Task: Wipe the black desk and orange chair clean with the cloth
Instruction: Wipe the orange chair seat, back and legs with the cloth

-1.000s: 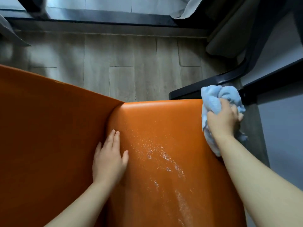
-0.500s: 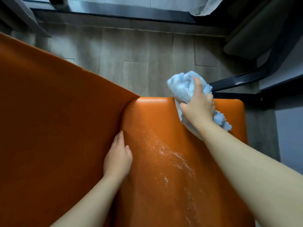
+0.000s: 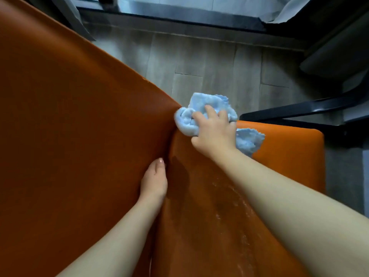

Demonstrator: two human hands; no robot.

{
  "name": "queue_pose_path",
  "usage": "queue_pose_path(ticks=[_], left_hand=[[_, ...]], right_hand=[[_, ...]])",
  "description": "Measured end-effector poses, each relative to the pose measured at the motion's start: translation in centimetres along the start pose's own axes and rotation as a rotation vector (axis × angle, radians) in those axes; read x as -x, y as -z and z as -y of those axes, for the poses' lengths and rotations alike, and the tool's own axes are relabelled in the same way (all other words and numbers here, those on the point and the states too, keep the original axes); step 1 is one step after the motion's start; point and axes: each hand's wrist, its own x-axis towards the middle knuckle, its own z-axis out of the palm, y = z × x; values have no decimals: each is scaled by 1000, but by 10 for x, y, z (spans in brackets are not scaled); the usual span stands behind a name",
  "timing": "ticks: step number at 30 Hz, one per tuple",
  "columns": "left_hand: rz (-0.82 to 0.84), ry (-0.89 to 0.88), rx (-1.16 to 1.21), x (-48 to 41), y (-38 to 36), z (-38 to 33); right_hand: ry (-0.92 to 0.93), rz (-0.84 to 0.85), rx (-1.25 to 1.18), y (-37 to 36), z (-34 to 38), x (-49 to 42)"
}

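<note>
The right hand [image 3: 214, 129] gripped the bunched cloth [image 3: 207, 108] at the orange chair [image 3: 283, 148] seam — chair-wiping underway; the left hand [image 3: 154, 179] rested apparently flat; next, the wet streaks.

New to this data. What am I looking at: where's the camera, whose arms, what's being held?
There is no robot here. A person wears one wide-angle camera on the head, looking forward and down, so the two bare arms coming in from the bottom are their own.

The big orange surfaces are a chair: one broad panel on the left, another running from the middle to the lower right, meeting at a crease. The right-hand panel shows wet streaks.

The right hand grips a bunched light blue cloth and presses it where the crease reaches the far edge. The left hand rests along the crease, holding nothing.

Beyond lies a grey wooden floor, and at right a black frame, which may be the desk.
</note>
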Motion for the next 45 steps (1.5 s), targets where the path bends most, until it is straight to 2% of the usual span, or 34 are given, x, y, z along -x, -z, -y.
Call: queue_pose_path(ticks=[2, 5, 7, 8, 10, 11, 13, 15, 20, 23, 26, 28, 31, 32, 35, 37, 39, 42, 44, 45], left_hand=[[-20, 14, 85, 0, 1, -1], [-71, -55, 66, 2, 5, -1], [-98, -104, -19, 7, 9, 0], [-91, -112, -33, 9, 11, 1], [-68, -117, -67, 12, 13, 3], [-59, -122, -95, 12, 13, 3], [-48, -113, -109, 11, 12, 5], [-42, -89, -91, 12, 10, 6], [-142, -135, -69, 21, 7, 8], [-189, -216, -135, 29, 12, 10], [-148, -244, -138, 31, 17, 9], [-114, -250, -150, 30, 18, 10], [-39, -264, -281, 29, 13, 10], [2, -273, -364, 29, 12, 10], [90, -328, -546, 25, 8, 4], [88, -402, -627, 18, 4, -5], [78, -473, -685, 13, 3, -15], [99, -547, -760, 6, 0, -28], [82, -585, -822, 1, -2, -33], [71, -608, -847, -1, -5, -36]], right_hand=[[48, 151, 76, -14, 17, -3], [270, 157, 125, -31, 28, 28], [447, 239, 138, -33, 27, 55], [483, 308, 140, -27, 24, 66], [405, 412, 100, -7, 9, 79], [328, 382, 79, 1, 1, 78], [209, 191, 80, 17, -8, 58], [183, 26, 61, 19, -2, 29], [295, 164, 248, -27, 34, 19], [482, 221, 244, -40, 35, 45], [623, 305, 278, -32, 19, 71], [537, 223, 188, -16, -4, 77], [284, -28, 108, 1, -29, 43], [207, -46, 99, 3, -33, 24], [70, 75, 96, -6, -33, -3], [63, 60, 90, -22, -33, 14], [207, 67, 68, -38, -31, 53], [425, 201, -100, -33, -39, 103], [330, -44, -207, -22, -57, 95], [186, -181, -217, -15, -68, 82]])
